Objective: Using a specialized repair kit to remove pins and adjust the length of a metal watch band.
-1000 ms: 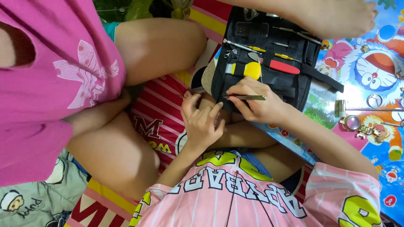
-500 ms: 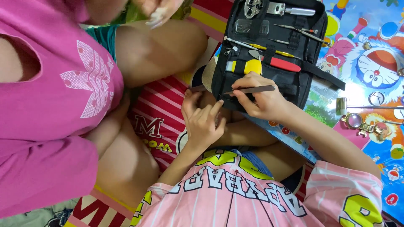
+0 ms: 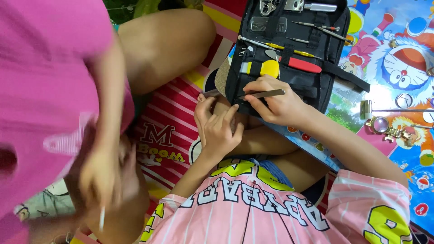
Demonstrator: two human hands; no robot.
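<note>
Head view, looking down on a seated person in a pink striped jersey with yellow numerals. The right hand [image 3: 275, 105] is closed in a pinch on a slim metal hand tool with a flat grey shaft [image 3: 266, 93], held nearly level with its tip pointing toward the left hand. The left hand [image 3: 219, 126] is cupped, fingers curled together just below the tool's tip (what lies within the fingers is hidden, so whether it grips anything cannot be told). Both hands meet at the lower edge of an open black fabric tool case [image 3: 294, 49], which lies on a brightly printed cartoon play mat [image 3: 398, 58]. Elastic loops in the case carry a red-handled tool [image 3: 305, 65], a yellow-and-white handled tool [image 3: 264, 68] and several thin metal picks [image 3: 323, 30]. To the right of the case, well apart from the hands, a small metal hammer [image 3: 367, 110] and a brass-coloured loupe [image 3: 382, 125] lie on the mat. A second person in a pink top [image 3: 49, 90] sits at left, knee raised [image 3: 167, 49], beside a red striped cloth [image 3: 167, 122].
</note>
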